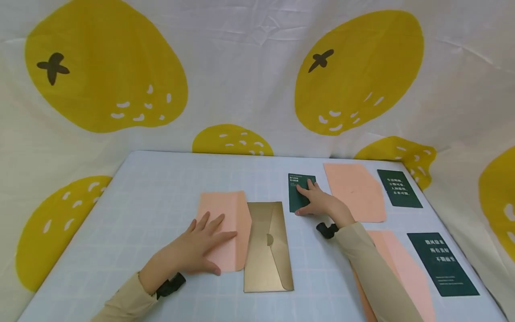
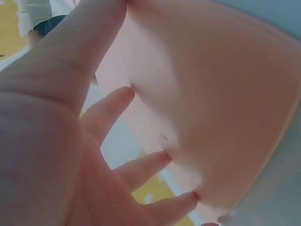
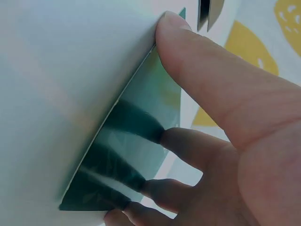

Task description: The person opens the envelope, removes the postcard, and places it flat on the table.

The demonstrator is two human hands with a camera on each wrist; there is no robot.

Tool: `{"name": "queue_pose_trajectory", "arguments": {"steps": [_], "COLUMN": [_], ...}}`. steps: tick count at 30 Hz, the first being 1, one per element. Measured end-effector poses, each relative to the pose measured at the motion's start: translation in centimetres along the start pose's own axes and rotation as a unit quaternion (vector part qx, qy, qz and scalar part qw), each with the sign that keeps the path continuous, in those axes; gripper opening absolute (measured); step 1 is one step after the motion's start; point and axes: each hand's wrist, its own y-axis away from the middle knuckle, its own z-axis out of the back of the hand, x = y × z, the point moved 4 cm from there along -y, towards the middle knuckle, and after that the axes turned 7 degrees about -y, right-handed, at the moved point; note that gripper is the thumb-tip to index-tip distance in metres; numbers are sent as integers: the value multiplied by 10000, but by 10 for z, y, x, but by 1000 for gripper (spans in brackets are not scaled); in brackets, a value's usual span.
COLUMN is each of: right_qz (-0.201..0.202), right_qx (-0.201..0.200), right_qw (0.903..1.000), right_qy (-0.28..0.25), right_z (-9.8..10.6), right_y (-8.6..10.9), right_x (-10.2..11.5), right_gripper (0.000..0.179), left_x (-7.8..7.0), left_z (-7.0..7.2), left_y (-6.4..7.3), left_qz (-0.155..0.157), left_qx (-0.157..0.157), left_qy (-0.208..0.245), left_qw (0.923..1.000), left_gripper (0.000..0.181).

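My left hand [image 1: 201, 246] lies spread over a pink envelope [image 1: 240, 214] with its flap side to the right. In the left wrist view its fingertips [image 2: 163, 155] touch the envelope's paper. A gold envelope [image 1: 263, 268] with a round-ended closure lies right beside it, its left edge against the pink one. Further back, my right hand [image 1: 322, 201] rests on a dark green card [image 1: 295, 190] with white printing. The right wrist view has the thumb at one corner of the card [image 3: 155, 108] and the other fingertips spread on its glossy surface.
Two more pink envelopes lie to the right, one at the back [image 1: 354, 192] and one partly under the right forearm [image 1: 406, 268]. Beyond them are two green printed cards, a far one [image 1: 400, 188] and a nearer one [image 1: 442, 264]. A fruit-patterned cloth [image 1: 241, 89] hangs behind the table.
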Motion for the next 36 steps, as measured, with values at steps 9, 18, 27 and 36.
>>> {"name": "queue_pose_trajectory", "arguments": {"steps": [9,18,27,36], "right_qz": [-144,-264,-426,-576], "right_qx": [-4,-9,24,143], "right_qw": [9997,9994,9989,9982], "right_qy": [-195,-242,-185,40], "right_z": [9,12,18,17], "right_y": [-18,-34,-48,-66], "right_x": [0,3,13,33], "right_gripper": [90,91,91,92], "left_x": [24,8,-27,-1], "left_z": [10,19,0,-7], "left_y": [6,9,1,2], "left_qz": [176,518,1521,1616], "left_qx": [-14,55,29,110], "left_qy": [153,281,758,546], "left_qw": [9997,9982,9854,9853], "left_gripper": [93,77,73,74]}}
